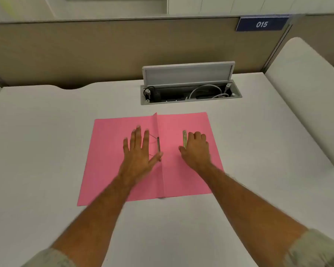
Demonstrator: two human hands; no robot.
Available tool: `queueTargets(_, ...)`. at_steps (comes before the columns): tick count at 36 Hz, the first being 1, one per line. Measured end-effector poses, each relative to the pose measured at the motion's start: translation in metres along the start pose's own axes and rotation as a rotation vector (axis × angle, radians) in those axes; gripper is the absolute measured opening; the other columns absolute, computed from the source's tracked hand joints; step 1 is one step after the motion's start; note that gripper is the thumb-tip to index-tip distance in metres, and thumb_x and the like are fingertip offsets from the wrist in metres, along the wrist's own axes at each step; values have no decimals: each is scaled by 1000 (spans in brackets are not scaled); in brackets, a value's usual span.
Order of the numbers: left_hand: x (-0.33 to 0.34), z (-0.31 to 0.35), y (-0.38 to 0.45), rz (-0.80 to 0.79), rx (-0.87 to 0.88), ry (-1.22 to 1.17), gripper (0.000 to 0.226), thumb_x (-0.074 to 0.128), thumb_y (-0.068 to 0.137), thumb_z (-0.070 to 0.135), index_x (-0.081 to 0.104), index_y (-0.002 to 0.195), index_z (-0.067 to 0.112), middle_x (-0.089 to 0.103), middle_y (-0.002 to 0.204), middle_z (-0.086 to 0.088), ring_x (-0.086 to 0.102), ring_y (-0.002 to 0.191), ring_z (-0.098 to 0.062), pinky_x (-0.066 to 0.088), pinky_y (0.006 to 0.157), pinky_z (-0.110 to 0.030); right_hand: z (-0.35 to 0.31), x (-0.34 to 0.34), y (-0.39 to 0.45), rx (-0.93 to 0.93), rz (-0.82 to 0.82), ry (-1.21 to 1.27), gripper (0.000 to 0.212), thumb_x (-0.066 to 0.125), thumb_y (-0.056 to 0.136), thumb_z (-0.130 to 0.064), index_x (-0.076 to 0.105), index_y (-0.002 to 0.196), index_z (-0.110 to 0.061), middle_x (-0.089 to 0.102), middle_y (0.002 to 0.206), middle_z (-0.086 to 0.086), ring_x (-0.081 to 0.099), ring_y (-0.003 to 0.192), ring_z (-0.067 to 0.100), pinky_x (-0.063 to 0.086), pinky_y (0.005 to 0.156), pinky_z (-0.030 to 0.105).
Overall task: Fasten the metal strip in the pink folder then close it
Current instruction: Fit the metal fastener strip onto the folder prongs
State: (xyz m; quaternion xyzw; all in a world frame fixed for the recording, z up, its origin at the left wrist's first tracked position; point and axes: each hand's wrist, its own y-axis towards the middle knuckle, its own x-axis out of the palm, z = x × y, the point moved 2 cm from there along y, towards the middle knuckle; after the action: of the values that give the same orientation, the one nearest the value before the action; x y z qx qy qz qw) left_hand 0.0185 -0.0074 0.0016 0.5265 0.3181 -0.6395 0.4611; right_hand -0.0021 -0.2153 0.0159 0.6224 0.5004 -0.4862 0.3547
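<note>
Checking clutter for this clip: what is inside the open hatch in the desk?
Inside the hatch, a looped white cable and a black cable show. Anything deeper is too dark to tell.

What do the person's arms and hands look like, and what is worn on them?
Both hands, the left hand and the right hand, are bare: no gloves, rings or watch show. The forearms are uncovered. Short sleeves of pale, greenish-beige patterned fabric show at the frame's bottom corners.
</note>
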Motion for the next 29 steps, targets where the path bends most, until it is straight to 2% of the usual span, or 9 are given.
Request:
queueTargets(3,11,-13,-9,-96,-81,-4,108,17,84,87,-4,160,13,-4,170,-10,-6,157,-26,-2,121,-64,3,8,-2,75,-34,37,48,64,95,-35,55,128,-1,57,126,18,49,117,34,46,94,47)
queueTargets(7,29,-20,-18,-133,-126,-67,116,24,79,91,-9,160,14,-6,170,-3,-11,156,-20,-10,118,-63,7,16,-4,171,-71,86,47,64,94,-36,57,124,-1,58,124,17,50,116,34,47,93,46)
queueTargets(11,43,-14,-24,-151,-105,-67,110,16,78,92,-10,160,24,-9,170,-1,-14,156,-19,-7,120,-66,9,19,-3,238,-55,79,49,66,95,-38,58,124,0,60,124,18,53,117,34,48,94,46)
queueTargets(15,55,-9,-23,-154,-75,-62,100,11,79,91,-4,160,34,-18,169,4,-17,155,-19,-9,118,-67,10,20,0,279,-44,57,34,60,98,-28,62,119,-1,63,119,17,56,112,34,48,88,43)
queueTargets(20,60,-6,-23,-165,1,-16,87,7,83,86,3,158,42,-11,169,5,-9,157,-20,-6,116,-71,10,19,4,352,-74,98,24,58,95,-18,66,114,-4,64,112,14,58,107,32,47,82,41)
queueTargets(25,63,-5,-26,-200,17,-21,76,6,87,81,9,156,49,-1,170,9,-6,157,-19,-9,113,-73,2,19,6,366,-82,81,23,58,96,-18,65,113,-5,64,111,13,58,107,30,47,81,41)
queueTargets(29,66,-5,-26,-216,13,-11,74,6,88,80,6,156,51,-1,170,12,-6,157,-19,-10,113,-74,-7,20,5,392,-78,45,23,57,98,-20,65,116,-7,65,113,12,58,108,29,49,83,41)
